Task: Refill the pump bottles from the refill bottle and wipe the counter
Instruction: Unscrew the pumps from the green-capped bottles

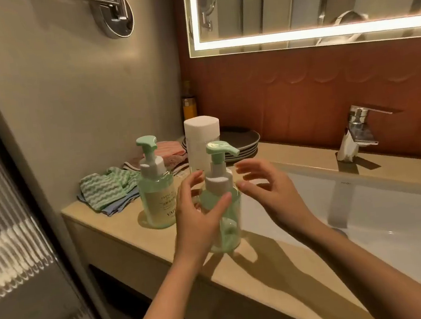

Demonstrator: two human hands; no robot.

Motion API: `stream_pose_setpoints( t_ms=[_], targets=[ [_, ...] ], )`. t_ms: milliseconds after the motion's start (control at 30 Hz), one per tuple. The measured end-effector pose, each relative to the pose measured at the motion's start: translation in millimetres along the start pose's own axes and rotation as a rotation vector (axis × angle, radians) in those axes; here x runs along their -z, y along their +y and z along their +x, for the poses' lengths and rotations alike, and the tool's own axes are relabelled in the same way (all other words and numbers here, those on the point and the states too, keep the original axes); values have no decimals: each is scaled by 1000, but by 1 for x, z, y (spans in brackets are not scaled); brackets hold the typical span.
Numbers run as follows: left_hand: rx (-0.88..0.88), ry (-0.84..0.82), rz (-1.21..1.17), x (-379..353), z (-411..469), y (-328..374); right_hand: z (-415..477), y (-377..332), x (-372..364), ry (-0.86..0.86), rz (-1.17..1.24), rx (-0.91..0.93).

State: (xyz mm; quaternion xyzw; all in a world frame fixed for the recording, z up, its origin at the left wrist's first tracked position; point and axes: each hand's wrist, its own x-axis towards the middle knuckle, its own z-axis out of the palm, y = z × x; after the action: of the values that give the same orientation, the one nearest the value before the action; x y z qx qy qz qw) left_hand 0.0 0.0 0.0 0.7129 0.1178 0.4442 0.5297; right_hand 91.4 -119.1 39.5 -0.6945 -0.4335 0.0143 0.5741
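Two bare forearms reach up from the bottom edge of the frame. Left hand [197, 213], centre frame, grasps a clear green pump bottle [231, 225], thumb across its front and fingers curled round the back. The bottle stands upright on the beige counter [124, 237] at the sink's left rim, looks nearly empty, pump head w/ nozzle pointing right. Right hand [268, 189] is released, fingers spread and lightly bent, just beside the bottle's white collar; cannot tell if a fingertip touches it. Left of centre, a 2nd pump bottle [157, 199] w/ printed label stands upright, near the first but apart from it. Behind both, a tall white refill bottle [203, 141] stands upright, cap on. Further left, a green wavy-striped cloth [105, 187] lies crumpled on a blue one; a pink cloth [168, 148] sits behind. Stack of dark plates [244, 139] behind the refill bottle, by the wall. White sink basin [367, 209] fills lower right; chrome faucet [360, 126] at right; lit mirror [317, 3] upper right.
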Motion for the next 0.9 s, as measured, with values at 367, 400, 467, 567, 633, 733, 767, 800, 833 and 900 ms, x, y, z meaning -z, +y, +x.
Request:
stream_pose_setpoints(
  t_ms=[367,400,467,567,633,733,767,800,833,900],
  targets=[
    [58,82,10,-19,5,-18,31,-7,-32,6,-131,10],
    [67,96,16,-23,5,-16,33,-6,-33,18,-143,8],
    [72,130,43,-30,7,-15,38,-3,-33,44,-149,7],
    [68,153,85,-33,8,-14,38,-1,-33,72,-159,15],
    [64,165,104,-34,9,-16,38,0,-34,96,-183,37],
    [55,205,111,-36,8,-16,39,0,-32,100,-184,61],
    [51,217,113,-37,7,-16,39,1,-31,85,-165,59],
    [45,223,113,-37,7,-16,40,2,-30,66,-143,54],
    [40,220,115,-36,7,-15,40,2,-28,42,-119,50],
    [54,197,116,-36,8,-15,42,4,-23,-20,-70,31]
  ],
)
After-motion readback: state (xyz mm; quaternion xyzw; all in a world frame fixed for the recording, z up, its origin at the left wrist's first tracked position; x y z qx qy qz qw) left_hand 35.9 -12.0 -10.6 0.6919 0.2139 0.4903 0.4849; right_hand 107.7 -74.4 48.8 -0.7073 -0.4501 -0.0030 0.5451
